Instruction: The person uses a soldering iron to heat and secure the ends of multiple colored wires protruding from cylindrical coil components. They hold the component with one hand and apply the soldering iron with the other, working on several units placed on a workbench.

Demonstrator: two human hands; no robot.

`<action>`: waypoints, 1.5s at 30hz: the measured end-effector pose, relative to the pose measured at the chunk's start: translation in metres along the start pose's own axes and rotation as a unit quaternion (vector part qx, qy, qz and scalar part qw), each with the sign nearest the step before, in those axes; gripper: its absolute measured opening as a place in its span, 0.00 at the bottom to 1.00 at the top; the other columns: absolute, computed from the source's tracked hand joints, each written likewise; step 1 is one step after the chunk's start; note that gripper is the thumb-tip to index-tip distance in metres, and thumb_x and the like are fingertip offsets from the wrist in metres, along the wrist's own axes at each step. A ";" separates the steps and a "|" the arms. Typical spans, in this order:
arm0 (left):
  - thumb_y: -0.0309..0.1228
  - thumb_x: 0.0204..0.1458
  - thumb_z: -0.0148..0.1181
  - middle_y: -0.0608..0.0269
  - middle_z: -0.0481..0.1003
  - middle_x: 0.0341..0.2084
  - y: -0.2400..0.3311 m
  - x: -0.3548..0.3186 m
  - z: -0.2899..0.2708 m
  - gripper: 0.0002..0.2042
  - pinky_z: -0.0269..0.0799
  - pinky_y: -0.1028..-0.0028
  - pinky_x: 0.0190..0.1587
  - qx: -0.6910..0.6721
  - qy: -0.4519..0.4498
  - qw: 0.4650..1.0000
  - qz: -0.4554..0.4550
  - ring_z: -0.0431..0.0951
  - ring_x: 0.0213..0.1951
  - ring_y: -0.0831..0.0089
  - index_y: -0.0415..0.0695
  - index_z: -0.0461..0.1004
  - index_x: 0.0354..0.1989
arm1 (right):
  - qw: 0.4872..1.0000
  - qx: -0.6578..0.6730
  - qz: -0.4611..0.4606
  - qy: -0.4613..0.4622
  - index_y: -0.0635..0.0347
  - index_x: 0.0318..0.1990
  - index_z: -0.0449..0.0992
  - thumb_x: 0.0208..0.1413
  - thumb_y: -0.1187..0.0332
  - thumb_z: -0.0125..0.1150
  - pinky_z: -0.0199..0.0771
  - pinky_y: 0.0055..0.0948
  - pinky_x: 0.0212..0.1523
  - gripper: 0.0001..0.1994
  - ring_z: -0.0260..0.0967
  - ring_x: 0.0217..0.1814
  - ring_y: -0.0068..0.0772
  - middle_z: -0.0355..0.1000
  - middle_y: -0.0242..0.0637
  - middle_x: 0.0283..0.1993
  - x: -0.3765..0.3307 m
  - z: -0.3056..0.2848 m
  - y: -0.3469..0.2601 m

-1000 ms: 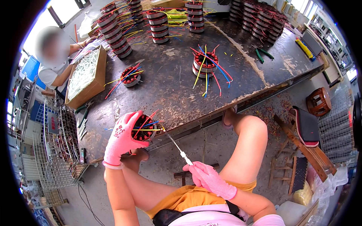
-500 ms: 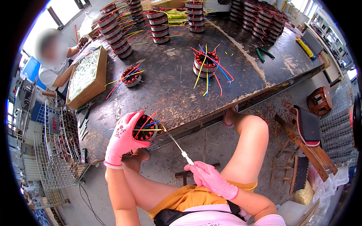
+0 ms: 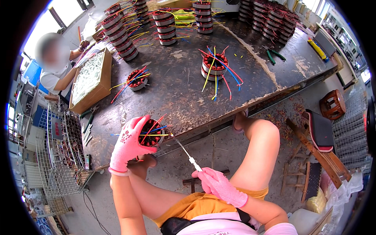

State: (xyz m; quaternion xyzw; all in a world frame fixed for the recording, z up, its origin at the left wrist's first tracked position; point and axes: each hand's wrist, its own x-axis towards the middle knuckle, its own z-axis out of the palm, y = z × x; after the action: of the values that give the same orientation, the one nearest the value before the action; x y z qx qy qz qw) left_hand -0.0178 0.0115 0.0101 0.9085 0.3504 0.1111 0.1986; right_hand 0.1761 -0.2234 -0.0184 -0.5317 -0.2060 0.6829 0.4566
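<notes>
In pink gloves, my left hand point(image 3: 127, 143) grips a motor stator point(image 3: 150, 135) with dark red windings by its side, above the table's near edge. Red, blue and yellow leads stick out across it, and a yellow lead point(image 3: 159, 135) points right. My right hand point(image 3: 219, 185), over my lap, is closed round a slim tool point(image 3: 192, 159) with a white handle and a thin metal shaft. The tool's tip is at the yellow lead's end; whether they touch I cannot tell. A single stator point(image 3: 137, 80) and a short stack of stators point(image 3: 215, 67) stand farther back.
Taller stacks of stators point(image 3: 165, 27) line the far side. At left stand a carton of white tubes point(image 3: 89, 76) and a wire cage point(image 3: 58, 149), with a person point(image 3: 58, 72) beyond. Green-handled pliers point(image 3: 273, 55) lie at right. A wooden stool point(image 3: 332, 104) stands on the floor.
The tool's tip has dropped slightly. The yellow lead at it now lies straight out to the right, while both hands keep nearly the same place and grip.
</notes>
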 end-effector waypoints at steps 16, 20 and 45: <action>0.34 0.24 0.74 0.52 0.67 0.54 0.001 0.000 -0.001 0.45 0.61 0.59 0.60 -0.004 0.001 1.000 0.006 0.65 0.57 0.51 0.46 0.64 0.60 | 1.000 -0.015 -0.005 0.002 0.65 0.46 0.72 0.67 0.61 0.45 0.48 0.16 0.19 0.16 0.50 0.17 0.12 0.57 0.24 0.16 0.002 0.000 0.002; 0.34 0.25 0.74 0.52 0.67 0.54 0.001 -0.001 -0.001 0.45 0.62 0.59 0.60 -0.003 0.001 1.000 0.007 0.66 0.57 0.50 0.45 0.64 0.61 | 1.000 -0.028 -0.007 0.004 0.65 0.46 0.73 0.67 0.60 0.45 0.49 0.16 0.19 0.16 0.50 0.17 0.12 0.57 0.24 0.16 0.001 0.000 0.000; 0.30 0.24 0.73 0.55 0.67 0.53 -0.003 -0.001 -0.005 0.43 0.46 0.54 0.70 0.060 0.006 0.996 0.071 0.61 0.61 0.55 0.47 0.66 0.59 | 1.000 0.001 0.009 0.006 0.66 0.48 0.72 0.67 0.62 0.45 0.46 0.16 0.20 0.15 0.48 0.18 0.11 0.56 0.23 0.16 0.000 0.003 -0.003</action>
State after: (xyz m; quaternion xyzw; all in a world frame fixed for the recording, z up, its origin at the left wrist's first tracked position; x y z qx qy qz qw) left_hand -0.0219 0.0137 0.0131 0.9409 0.2918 0.1090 0.1334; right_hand 0.1748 -0.2208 -0.0151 -0.5373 -0.1982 0.6839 0.4520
